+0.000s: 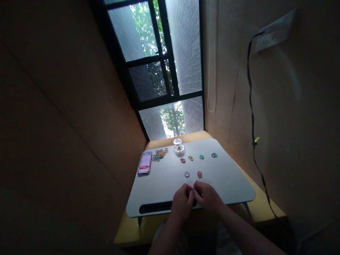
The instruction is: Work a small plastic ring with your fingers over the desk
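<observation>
My left hand [182,201] and my right hand [207,194] meet over the front edge of a white lap table [164,184]. Both are closed, thumbs and fingertips pinched together; whatever lies between them is too small to make out. Just beyond the fingers are a purple ring-shaped band [187,174] and a pink band bundle [199,174]. Farther back, small groups of bands form a row: red [182,160], yellow [190,158], green [201,157] and blue [214,155]. A mixed pile of coloured bands [160,154] lies at the back left.
A transparent round container [179,150] with its lid [177,141] raised stands at the back. On the left lies a phone [145,163]. A black slot [155,207] runs along the front edge. Walls flank both sides; a black cable [251,102] hangs at right.
</observation>
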Demonstrator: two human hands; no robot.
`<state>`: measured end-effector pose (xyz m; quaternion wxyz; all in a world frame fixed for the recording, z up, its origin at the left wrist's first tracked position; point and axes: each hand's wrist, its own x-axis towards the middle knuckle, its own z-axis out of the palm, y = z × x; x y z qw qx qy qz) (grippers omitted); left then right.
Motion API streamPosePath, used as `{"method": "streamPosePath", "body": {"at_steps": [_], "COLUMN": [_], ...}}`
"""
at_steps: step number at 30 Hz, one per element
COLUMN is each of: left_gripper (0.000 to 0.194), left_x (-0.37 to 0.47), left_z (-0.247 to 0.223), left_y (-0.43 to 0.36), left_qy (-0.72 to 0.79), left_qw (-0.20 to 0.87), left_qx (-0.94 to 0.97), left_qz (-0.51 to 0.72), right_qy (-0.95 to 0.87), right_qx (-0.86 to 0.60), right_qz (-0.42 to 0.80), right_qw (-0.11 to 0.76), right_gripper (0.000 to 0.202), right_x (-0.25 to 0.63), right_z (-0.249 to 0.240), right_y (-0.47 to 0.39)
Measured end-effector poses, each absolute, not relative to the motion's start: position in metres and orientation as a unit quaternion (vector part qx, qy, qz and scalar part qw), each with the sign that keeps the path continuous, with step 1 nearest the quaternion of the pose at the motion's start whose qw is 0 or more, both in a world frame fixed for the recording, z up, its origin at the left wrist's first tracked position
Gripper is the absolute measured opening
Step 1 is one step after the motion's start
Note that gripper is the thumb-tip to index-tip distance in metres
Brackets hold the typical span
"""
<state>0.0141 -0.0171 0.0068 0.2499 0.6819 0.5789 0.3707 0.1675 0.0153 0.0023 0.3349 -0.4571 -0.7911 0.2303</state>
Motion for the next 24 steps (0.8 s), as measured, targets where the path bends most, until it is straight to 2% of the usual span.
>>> {"method": "streamPosePath", "body": {"at_steps": [24], "left_gripper": [0.013], "left_x": [0.0150], "left_z": [0.0077], "left_y": [-0.0166], "left_qy": [0.578], "left_qw": [0.244], "left_qx": [0.686], "left_qz": [0.368], "right_qy": [-0.795], "right_qx": [-0.451], "right_qz": [0.225], "right_qw": [0.339], "right_gripper": [0.008], "right_x": [0.1677], "right_z": [0.0005], "right_y": [0.0167]}}
